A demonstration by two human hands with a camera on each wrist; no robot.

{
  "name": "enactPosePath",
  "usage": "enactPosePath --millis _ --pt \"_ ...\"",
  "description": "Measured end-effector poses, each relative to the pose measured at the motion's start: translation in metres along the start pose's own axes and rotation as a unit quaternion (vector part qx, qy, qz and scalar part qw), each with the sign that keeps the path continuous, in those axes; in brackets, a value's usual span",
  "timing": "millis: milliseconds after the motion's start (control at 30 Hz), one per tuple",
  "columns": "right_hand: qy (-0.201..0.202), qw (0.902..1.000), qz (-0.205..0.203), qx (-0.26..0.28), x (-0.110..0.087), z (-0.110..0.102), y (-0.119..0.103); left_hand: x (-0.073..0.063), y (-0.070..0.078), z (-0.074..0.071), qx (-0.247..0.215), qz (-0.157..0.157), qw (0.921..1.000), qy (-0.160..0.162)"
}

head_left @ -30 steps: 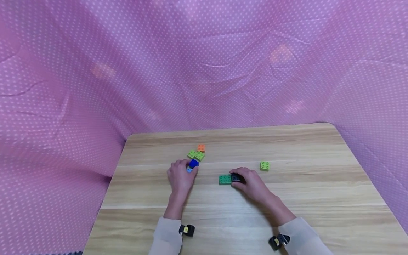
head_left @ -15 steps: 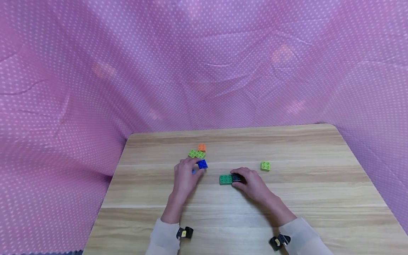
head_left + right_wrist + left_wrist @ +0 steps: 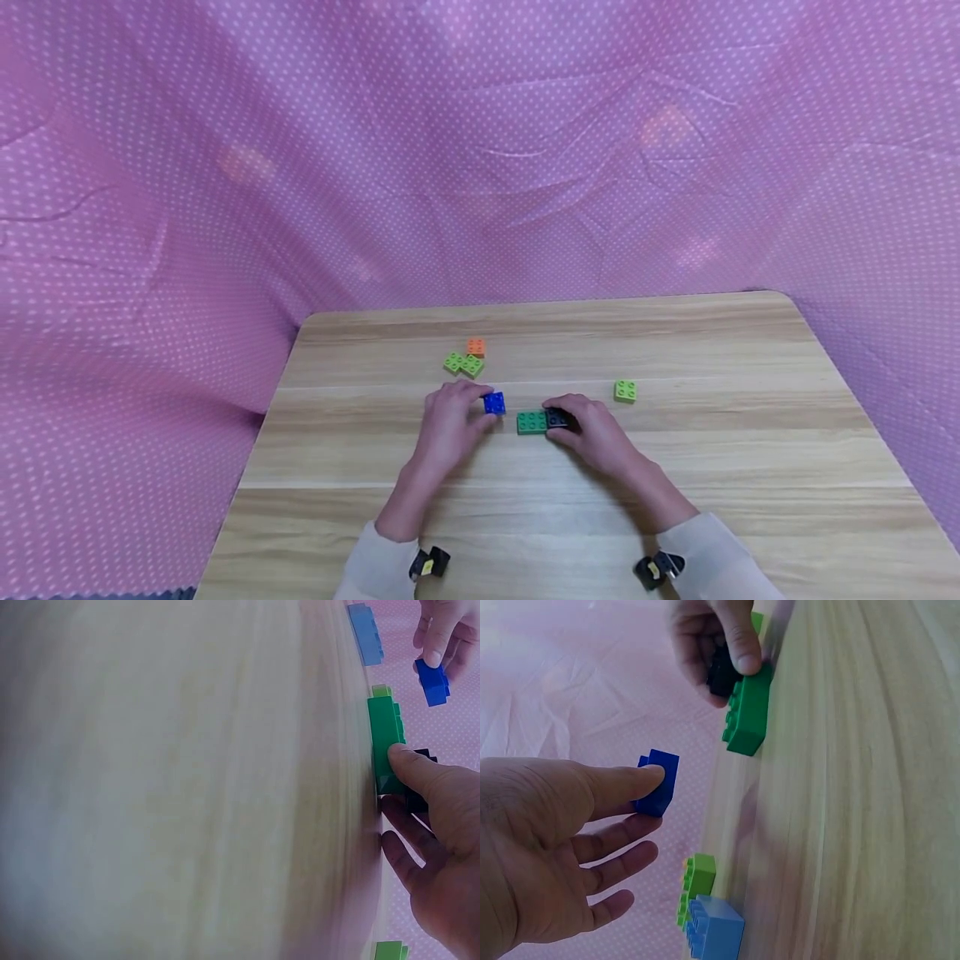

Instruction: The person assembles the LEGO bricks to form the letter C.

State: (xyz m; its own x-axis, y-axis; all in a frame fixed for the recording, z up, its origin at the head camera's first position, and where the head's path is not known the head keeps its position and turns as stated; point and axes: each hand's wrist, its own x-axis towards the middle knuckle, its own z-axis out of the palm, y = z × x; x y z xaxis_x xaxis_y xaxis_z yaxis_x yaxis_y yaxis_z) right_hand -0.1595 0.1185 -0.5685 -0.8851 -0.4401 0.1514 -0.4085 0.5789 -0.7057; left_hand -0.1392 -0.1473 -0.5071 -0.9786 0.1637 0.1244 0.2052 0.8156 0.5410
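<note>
My left hand (image 3: 447, 427) pinches a dark blue toy brick (image 3: 494, 403) between thumb and fingers. That brick is held above the table, studs up, a short way left of a longer green brick (image 3: 532, 422). On the green brick's right end sits a black brick (image 3: 556, 417), partly hidden by my right hand (image 3: 591, 432). The right thumb and fingers grip this pair from the sides, and the green brick rests on the wood. A light blue brick (image 3: 721, 930) stands on the table in the left wrist view; in the head view the left hand hides it.
Two lime green bricks (image 3: 463, 364) touch each other beyond the left hand, with an orange brick (image 3: 476, 347) just behind them. Another lime brick (image 3: 625, 391) lies beyond the right hand. Pink dotted cloth (image 3: 480, 167) hangs around the wooden table (image 3: 720, 417).
My left hand has lifted the dark blue brick away from the light blue one and carried it right, towards the green brick. The right hand has stayed in place.
</note>
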Motion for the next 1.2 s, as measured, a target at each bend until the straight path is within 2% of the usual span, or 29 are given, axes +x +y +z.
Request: enactPosePath --millis 333,700,1000,1200 --pt "-0.001 1.0000 -0.001 0.001 0.000 0.000 0.002 0.002 0.003 0.013 -0.006 0.010 0.9990 -0.044" --pt "0.002 1.0000 -0.009 0.002 -0.001 0.000 0.001 0.002 0.004 0.030 0.002 0.033 0.9978 -0.057" --pt "0.003 1.0000 -0.007 -0.001 0.000 0.000 0.002 0.003 0.004 0.033 0.017 0.053 0.9968 -0.057" --pt "0.006 1.0000 -0.007 -0.003 0.001 0.000 0.001 0.005 0.004 0.032 0.021 0.051 0.9962 -0.068"
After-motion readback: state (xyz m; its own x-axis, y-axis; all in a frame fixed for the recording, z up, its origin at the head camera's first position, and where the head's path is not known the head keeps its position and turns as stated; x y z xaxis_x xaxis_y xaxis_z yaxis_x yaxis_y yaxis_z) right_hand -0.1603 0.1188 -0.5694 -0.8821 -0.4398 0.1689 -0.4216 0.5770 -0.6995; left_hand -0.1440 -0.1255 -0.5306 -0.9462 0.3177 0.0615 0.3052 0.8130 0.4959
